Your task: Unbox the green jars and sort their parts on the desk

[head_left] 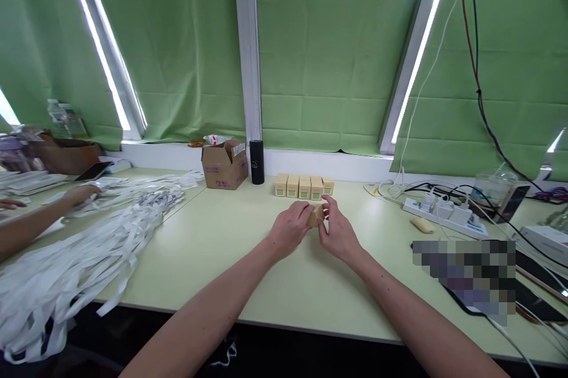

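A small tan cardboard box (315, 216) is between my two hands, just above or on the table near its middle. My left hand (289, 229) has its fingers closed around the box's left side. From the right, my right hand (339, 232) pinches the box's other end with curled fingers. Behind them stands a short row of similar tan boxes (304, 187), each with a pale, green-edged label on the front. My fingers cover much of the held box.
White straps (110, 248) lie heaped at left, beside another person's hand (82, 194). An open carton (225, 166) and a black cylinder (256, 162) stand at the back. A power strip (446, 217), cables, a beige object (423, 225) and phones occupy the right.
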The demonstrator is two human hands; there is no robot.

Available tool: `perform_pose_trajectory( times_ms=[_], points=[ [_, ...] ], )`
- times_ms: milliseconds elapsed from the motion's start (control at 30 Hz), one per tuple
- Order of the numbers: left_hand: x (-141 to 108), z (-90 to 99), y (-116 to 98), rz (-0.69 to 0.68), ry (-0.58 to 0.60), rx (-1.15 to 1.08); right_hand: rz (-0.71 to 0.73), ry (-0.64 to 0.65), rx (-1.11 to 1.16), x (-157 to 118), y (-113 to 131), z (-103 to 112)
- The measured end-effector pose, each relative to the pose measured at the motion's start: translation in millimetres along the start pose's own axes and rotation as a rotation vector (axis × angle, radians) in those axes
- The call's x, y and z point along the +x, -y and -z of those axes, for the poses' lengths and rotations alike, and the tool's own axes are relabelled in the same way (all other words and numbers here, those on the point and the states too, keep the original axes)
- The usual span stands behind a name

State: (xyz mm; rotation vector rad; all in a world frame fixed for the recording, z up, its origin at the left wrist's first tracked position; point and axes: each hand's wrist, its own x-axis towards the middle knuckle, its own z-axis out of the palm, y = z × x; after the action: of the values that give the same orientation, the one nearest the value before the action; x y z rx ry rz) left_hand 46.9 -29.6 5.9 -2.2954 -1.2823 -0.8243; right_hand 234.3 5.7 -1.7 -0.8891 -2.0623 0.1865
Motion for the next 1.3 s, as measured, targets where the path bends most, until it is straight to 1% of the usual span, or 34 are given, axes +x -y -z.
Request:
perform_pose_trajectory(
  times_ms=[300, 533, 767, 900, 967, 1100, 1300],
  points=[
    [1, -0.7, 0, -0.004, 0.001, 0.017, 0.027, 0.017, -0.033, -1, 4, 2],
    [0, -2.6, 0, -0.002, 0.004, 0.022, -0.006, 0.032, -0.033, 2, 8, 5],
    [0, -3.8, -1, 0.071, -0.005, -0.051, -0.023, 0.016, -0.022, 5, 9, 7],
    [-2, -2.3, 1, 0.111, -0.010, -0.110, -0.026, 0.018, 0.035, 6, 6, 8],
    [-2, -1.7, 2, 0.132, -0.020, -0.146, -0.034, -0.023, 0.105, 7, 2, 9],
    [-3, -3.3, 1, 0.170, -0.052, -0.205, -0.054, -0.162, 0.274, 11, -6, 9],
    [-3, -7.4, 4, 0.183, -0.058, -0.248, -0.145, -0.242, 0.422, 14, -10, 10]
  ],
)
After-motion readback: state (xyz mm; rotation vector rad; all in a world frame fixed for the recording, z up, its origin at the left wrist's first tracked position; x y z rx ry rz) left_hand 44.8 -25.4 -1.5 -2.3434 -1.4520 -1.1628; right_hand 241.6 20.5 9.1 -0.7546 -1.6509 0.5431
